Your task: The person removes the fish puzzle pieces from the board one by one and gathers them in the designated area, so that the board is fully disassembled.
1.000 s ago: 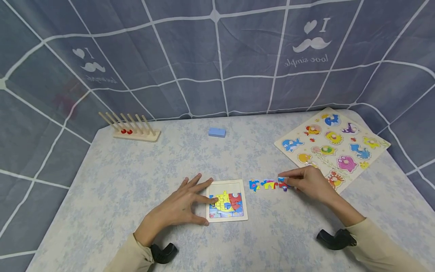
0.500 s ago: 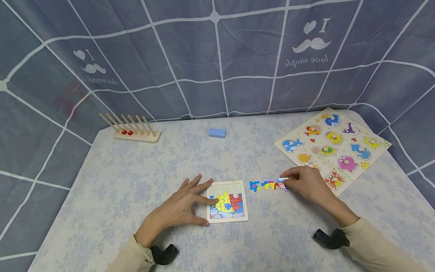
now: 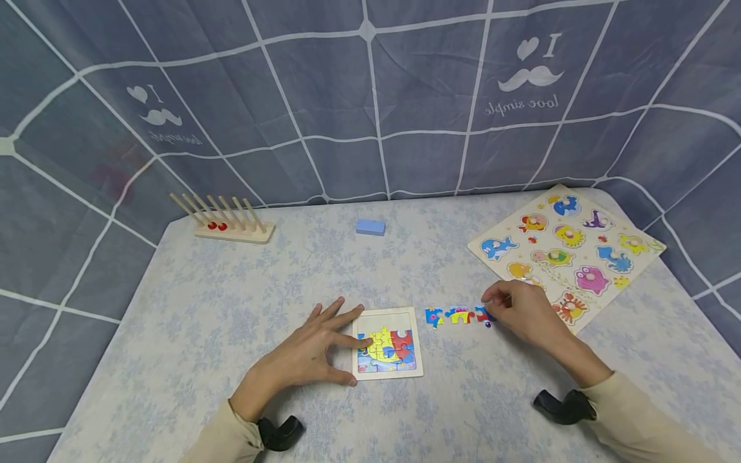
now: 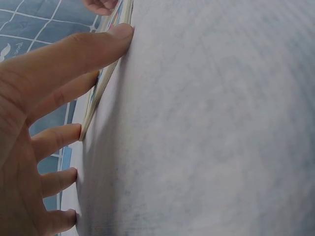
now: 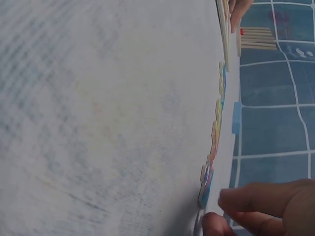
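Observation:
A square wooden puzzle tray lies in front, partly filled with yellow, red and blue pieces. Its left side is touched by my left hand, with fingers spread and one reaching over the pieces; the left wrist view shows the thumb against the tray's edge. Right of the tray lie three loose pieces in a row: a blue-yellow one, a yellow-red one and a red-blue one. My right hand is at the last piece, its fingertips just beside it in the right wrist view.
At the back left stands a wooden peg rack with red beads. A blue block lies at the back middle. A large sea-animal board lies at the right, its near part behind my right hand. A grey-blue curtain hangs behind the table.
The rightmost piece, tilted and glinting under the right fingertips half a second ago, now looks flat. The right fingertips have shifted slightly away from it. The left hand has stayed put.

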Tool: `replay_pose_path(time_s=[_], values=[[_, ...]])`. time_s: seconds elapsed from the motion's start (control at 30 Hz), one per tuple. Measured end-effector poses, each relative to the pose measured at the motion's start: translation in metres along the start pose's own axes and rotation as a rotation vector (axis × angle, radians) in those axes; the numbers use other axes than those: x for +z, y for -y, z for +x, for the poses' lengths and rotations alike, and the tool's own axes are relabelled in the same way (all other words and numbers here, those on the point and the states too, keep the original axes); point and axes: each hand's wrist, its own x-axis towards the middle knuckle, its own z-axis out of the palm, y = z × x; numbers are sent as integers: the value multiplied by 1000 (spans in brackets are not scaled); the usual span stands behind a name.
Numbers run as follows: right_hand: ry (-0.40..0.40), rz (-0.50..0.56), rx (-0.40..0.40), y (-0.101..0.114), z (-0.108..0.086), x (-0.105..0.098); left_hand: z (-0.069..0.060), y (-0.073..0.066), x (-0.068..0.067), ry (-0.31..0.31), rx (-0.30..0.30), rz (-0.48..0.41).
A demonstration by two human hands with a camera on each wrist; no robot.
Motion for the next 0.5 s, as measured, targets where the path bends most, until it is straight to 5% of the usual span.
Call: replay_pose_path(time_s=[0.17,0.5], values=[[-52,35,-61,8,-1,2,0,1,0,-1,1,7],[6,122,-173,32,5,28,0,0,1,2,-1,0]])
